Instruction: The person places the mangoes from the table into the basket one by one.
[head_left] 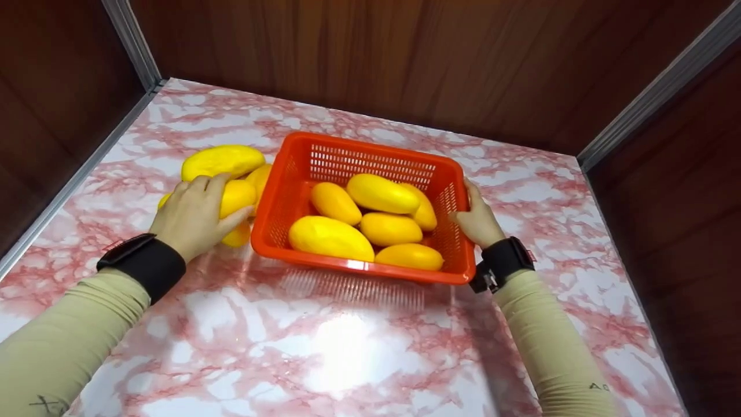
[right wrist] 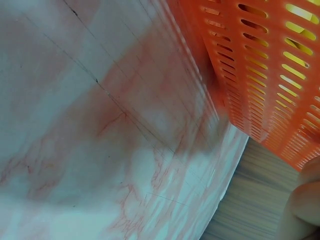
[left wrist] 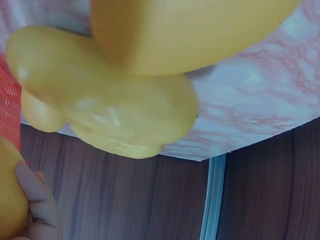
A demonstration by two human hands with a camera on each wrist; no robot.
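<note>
My left hand (head_left: 194,211) grips a yellow mango (head_left: 236,198) just left of the basket, its thumb reaching toward the basket's rim. In the left wrist view the fingers (left wrist: 42,205) curl round that fruit at the lower left. More mangoes lie around this hand, one long mango (head_left: 223,161) behind it. The red-orange plastic basket (head_left: 370,145) holds several mangoes, including a large yellow one (head_left: 330,238) at the front. At the basket's right side, my right hand (head_left: 480,217) holds the rim, thumb on the inside. The slotted basket wall (right wrist: 260,75) fills the right wrist view's upper right.
The table (head_left: 243,347) has a pink and white marbled top. Dark wood-look panels (head_left: 370,63) stand at its back and sides, joined by metal corner strips (head_left: 136,46). Loose mangoes (left wrist: 100,100) lie piled together left of the basket.
</note>
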